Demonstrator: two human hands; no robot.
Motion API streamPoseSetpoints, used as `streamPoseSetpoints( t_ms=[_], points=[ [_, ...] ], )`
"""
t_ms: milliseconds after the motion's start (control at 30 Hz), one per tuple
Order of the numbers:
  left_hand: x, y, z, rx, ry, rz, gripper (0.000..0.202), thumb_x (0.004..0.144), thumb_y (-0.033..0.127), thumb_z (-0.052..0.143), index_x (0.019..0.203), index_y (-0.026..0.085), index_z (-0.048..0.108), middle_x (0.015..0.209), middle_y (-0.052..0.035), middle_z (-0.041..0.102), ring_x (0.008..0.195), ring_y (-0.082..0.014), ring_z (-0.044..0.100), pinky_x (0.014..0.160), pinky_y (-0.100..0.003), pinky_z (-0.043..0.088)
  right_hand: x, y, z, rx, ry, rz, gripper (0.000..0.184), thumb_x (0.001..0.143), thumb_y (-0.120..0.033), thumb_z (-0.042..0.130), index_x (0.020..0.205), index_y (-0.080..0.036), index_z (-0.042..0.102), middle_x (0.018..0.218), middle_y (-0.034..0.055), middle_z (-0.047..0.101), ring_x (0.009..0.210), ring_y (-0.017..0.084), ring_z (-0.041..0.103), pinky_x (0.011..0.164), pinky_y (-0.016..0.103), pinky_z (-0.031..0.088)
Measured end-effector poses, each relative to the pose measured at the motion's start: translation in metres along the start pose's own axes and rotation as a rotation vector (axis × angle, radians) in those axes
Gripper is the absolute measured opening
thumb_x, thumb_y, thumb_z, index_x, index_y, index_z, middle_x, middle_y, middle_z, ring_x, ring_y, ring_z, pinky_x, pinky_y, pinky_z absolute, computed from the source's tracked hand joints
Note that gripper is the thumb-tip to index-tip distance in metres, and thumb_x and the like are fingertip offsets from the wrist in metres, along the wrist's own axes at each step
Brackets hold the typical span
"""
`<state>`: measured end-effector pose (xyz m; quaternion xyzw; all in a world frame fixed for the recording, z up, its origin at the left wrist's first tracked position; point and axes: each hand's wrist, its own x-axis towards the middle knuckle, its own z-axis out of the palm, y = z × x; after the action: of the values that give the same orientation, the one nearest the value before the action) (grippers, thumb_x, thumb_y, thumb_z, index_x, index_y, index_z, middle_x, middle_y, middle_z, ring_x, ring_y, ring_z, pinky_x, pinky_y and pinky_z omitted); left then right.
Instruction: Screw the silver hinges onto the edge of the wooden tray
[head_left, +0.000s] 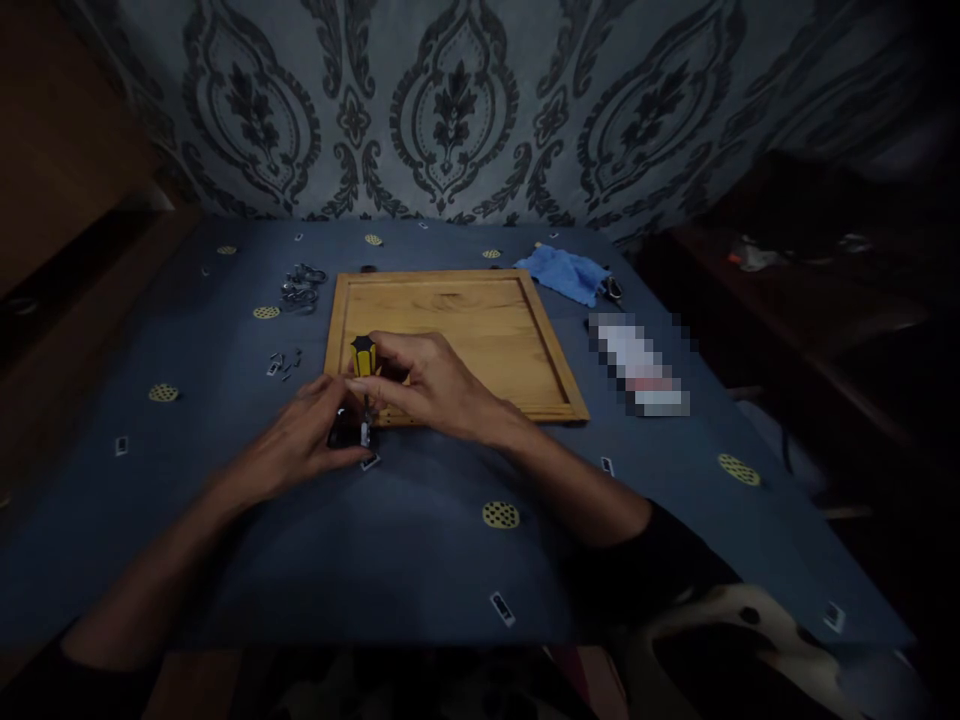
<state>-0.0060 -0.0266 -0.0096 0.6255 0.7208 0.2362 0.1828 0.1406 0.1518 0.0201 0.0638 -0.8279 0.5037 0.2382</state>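
Observation:
My right hand [431, 385] is closed around a screwdriver [364, 357] with a yellow and black handle. It stands upright, shaft down, over the near left corner of a framed wooden panel [450, 340] lying flat on the table. My left hand [307, 440] is curled at that corner, its thumb and fingers around a small shiny metal fitting [365, 432] under the screwdriver. The fitting's exact kind is hard to make out, and the screwdriver's tip is not clearly visible.
On the blue patterned tablecloth [420, 570], metal hardware [301, 288] and several small screws [285, 364] lie left of the panel. To its right are a blue cloth [566, 273] and a blurred-out pale box [637, 365]. A patterned wall [454, 110] stands behind.

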Motion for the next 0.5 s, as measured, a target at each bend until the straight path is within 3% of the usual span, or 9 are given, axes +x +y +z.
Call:
streamPoseSetpoints(
  t_ms=[267,500],
  points=[
    [0.0007,-0.0021,0.0013,0.019,0.004,0.011,0.042,0.091,0.056,0.071,0.116,0.024,0.061,0.113,-0.0081,0.066,0.108,-0.0315,0.066,0.093,-0.050,0.059,-0.0013,-0.0015,0.0027,-0.120,0.029,-0.044,0.035,0.106,-0.039,0.059,0.078,-0.022,0.047,0.075,-0.0029,0.057,0.071,0.013,0.054,0.064,0.025,0.038],
    [0.0011,-0.0034,0.0017,0.015,0.004,0.010,0.041,0.090,0.055,0.072,0.113,0.023,0.062,0.114,-0.0089,0.067,0.109,-0.0321,0.065,0.096,-0.050,0.058,-0.0005,-0.0004,0.0036,-0.097,0.047,-0.079,0.039,0.106,-0.045,0.057,0.077,-0.023,0.045,0.072,-0.0041,0.053,0.069,0.012,0.052,0.065,0.026,0.038]
  ],
)
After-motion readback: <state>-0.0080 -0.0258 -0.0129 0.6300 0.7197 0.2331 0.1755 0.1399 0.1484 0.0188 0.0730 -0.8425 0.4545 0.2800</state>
